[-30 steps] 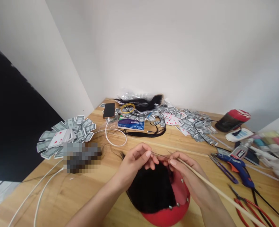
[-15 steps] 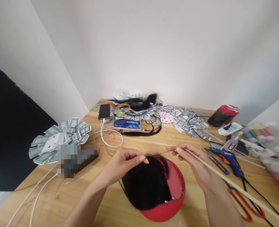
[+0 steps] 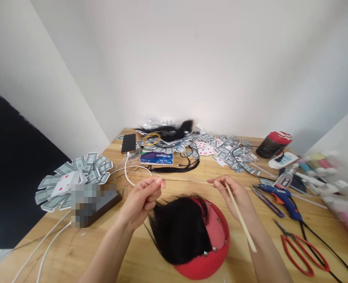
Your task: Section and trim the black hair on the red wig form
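My left hand [image 3: 146, 198] is closed in a pinch, holding one end of a thin strand of hair [image 3: 187, 180]. The strand stretches nearly level to my right hand [image 3: 228, 190], where its other end meets the fingertips. Those same right fingers grip a slim pale wooden stick [image 3: 241, 220], which slants down over the wrist. Below and between both hands sits a red rounded head form [image 3: 203, 271]. Black hair [image 3: 181, 232] covers its left side, and pink mesh [image 3: 216, 230] shows on the right, held by several round-headed pins [image 3: 214, 249].
Scissors [image 3: 305, 251], a blue glue gun [image 3: 282, 198] and a small bottle [image 3: 286, 177] lie to the right. Playing cards [image 3: 205, 148], a phone [image 3: 128, 144], a blue packet [image 3: 156, 157] and a hair bundle [image 3: 170, 131] spread along the back. A dark box [image 3: 103, 206] and fanned cards [image 3: 66, 182] are left.
My left hand has moved up and left, away from the hair on the form, stretching the strand between my hands. The stick in my right hand has tilted more steeply.
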